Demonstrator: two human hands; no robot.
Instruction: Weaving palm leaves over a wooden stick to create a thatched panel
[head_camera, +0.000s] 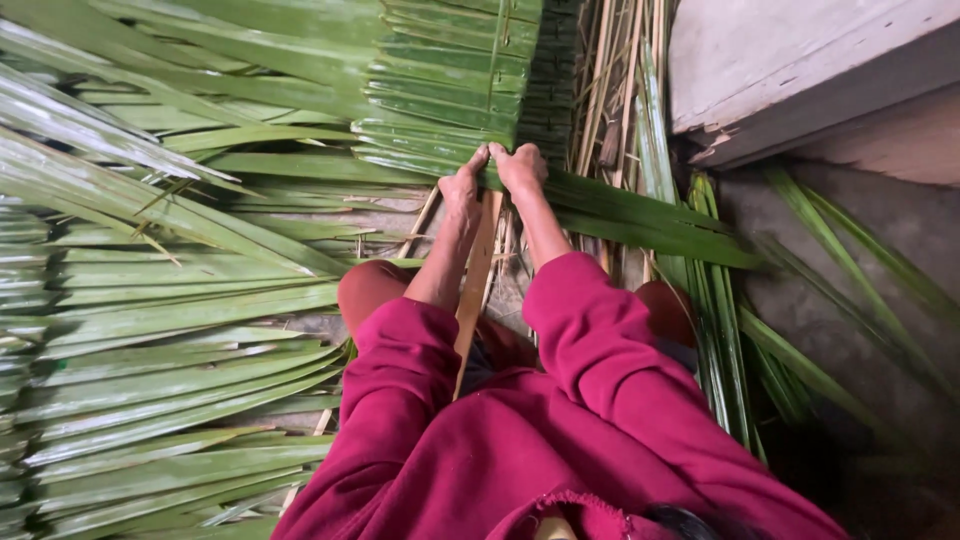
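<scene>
Maroon sleeves (560, 400) lay nearest. Both hands, left hand (462, 186) and right hand (522, 166), were clamped side by side on a green palm leaflet (620, 205), woven palm panel (450, 80) directly above my grip, wooden midrib (476, 270) below.

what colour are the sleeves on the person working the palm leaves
Deep magenta red sleeves, seen in the head view, the only one. Both hands grip green palm leaves.

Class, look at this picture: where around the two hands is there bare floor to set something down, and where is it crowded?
Bare floor lies right of the leaf bundle, below the concrete ledge. Leaves cover everything on the left, and the left hand and right hand press a woven panel.
</scene>
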